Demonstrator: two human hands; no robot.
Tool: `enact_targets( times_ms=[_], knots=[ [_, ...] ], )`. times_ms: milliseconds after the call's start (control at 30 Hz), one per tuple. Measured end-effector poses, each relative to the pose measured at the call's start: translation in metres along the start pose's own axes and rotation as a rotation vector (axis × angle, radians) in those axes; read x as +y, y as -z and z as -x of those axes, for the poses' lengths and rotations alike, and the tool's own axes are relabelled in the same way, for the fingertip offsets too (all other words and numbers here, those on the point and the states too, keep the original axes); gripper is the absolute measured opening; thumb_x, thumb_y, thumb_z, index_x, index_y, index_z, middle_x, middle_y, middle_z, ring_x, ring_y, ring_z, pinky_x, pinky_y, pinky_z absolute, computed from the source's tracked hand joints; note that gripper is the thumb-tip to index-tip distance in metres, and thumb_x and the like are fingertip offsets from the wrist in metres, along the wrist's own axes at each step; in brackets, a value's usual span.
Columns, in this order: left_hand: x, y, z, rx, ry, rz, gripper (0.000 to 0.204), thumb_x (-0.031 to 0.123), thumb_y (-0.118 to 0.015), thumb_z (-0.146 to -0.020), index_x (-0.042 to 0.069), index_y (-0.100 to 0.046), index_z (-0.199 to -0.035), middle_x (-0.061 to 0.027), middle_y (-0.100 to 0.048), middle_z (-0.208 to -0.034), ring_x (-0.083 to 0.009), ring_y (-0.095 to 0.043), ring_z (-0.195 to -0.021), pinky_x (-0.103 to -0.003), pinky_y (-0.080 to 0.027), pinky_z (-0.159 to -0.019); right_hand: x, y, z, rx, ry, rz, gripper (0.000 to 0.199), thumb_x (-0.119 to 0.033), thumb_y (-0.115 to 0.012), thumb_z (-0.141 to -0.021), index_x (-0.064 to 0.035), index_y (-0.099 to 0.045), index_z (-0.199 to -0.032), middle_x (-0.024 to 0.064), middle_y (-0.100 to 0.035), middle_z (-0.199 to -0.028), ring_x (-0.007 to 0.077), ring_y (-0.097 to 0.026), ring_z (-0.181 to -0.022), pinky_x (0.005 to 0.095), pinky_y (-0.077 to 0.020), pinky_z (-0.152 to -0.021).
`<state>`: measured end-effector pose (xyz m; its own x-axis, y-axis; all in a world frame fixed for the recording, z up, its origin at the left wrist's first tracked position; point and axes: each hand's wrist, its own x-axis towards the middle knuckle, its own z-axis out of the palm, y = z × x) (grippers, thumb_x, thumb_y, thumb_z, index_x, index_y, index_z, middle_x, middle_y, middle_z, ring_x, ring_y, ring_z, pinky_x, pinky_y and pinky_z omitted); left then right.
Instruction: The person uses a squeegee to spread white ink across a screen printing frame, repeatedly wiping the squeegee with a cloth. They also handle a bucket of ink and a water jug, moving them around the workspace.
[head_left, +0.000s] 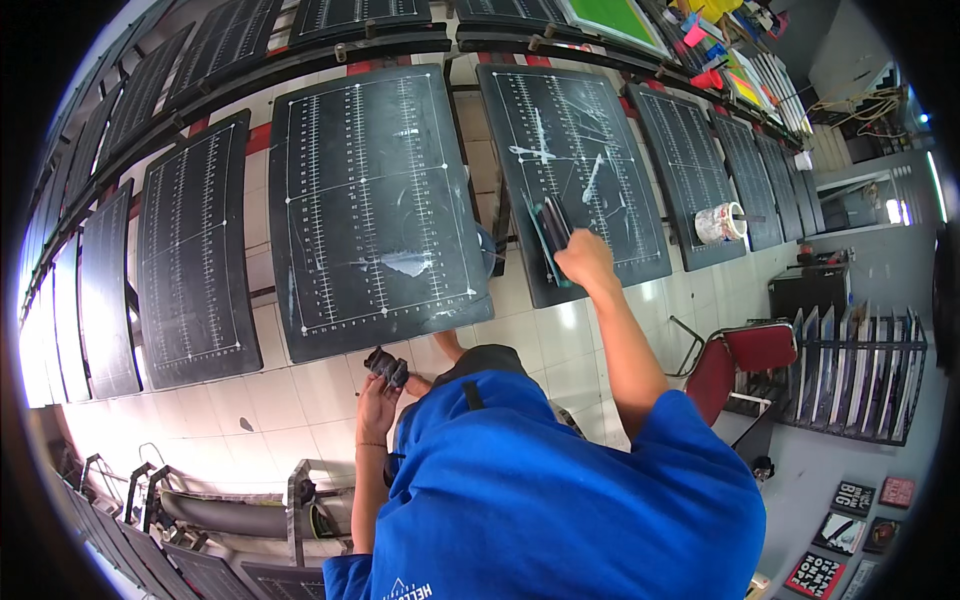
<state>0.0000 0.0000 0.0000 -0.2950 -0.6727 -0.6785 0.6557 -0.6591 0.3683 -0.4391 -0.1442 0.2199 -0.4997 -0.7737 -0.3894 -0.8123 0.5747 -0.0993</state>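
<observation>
In front of me stand black printing boards marked with white ruled scales. My right hand (586,258) is closed on a long, dark, flat-bladed tool, possibly a squeegee (556,222), at the near left part of one board (600,130). A teal strip (543,245) shows along the tool's left side. White scuffs and smears mark that board. Low by my body, past the near edge of the large board (375,200), my left hand (378,402) holds a crumpled black object (386,367); its kind is unclear.
A paint-spattered white tub (718,223) with a dark handle across it sits on a board to the right. Further right are a red chair (755,348) and a rack of frames (860,375). More boards run left and behind; a green screen frame (615,22) lies at the back.
</observation>
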Motion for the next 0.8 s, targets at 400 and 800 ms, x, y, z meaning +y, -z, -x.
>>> enact_targets(
  times_ms=[400,800],
  knots=[
    [0.011,0.009,0.024,0.137,0.037,-0.074,0.021,0.009,-0.044,-0.101,0.008,-0.052,-0.12,-0.0105,-0.062,-0.123,-0.0227,-0.061,-0.112,-0.035,-0.05,-0.092,0.151,0.052,-0.104,0.537,-0.162,0.072,0.039,-0.018,-0.076,-0.076,0.0008,-0.065,-0.109,0.021,-0.069,-0.105,0.0391,-0.067,-0.101,0.0471,-0.0543,-0.084],
    [0.008,0.004,0.02,0.163,-0.038,0.084,0.01,0.008,-0.053,-0.099,0.014,-0.053,-0.107,-0.007,-0.065,-0.111,-0.0237,-0.063,-0.1,-0.036,-0.052,-0.083,0.098,0.027,-0.009,0.411,-0.103,0.1,0.032,-0.017,-0.073,-0.078,-0.0086,-0.069,-0.109,0.015,-0.072,-0.101,0.0353,-0.069,-0.093,0.0476,-0.0546,-0.079]
  ],
)
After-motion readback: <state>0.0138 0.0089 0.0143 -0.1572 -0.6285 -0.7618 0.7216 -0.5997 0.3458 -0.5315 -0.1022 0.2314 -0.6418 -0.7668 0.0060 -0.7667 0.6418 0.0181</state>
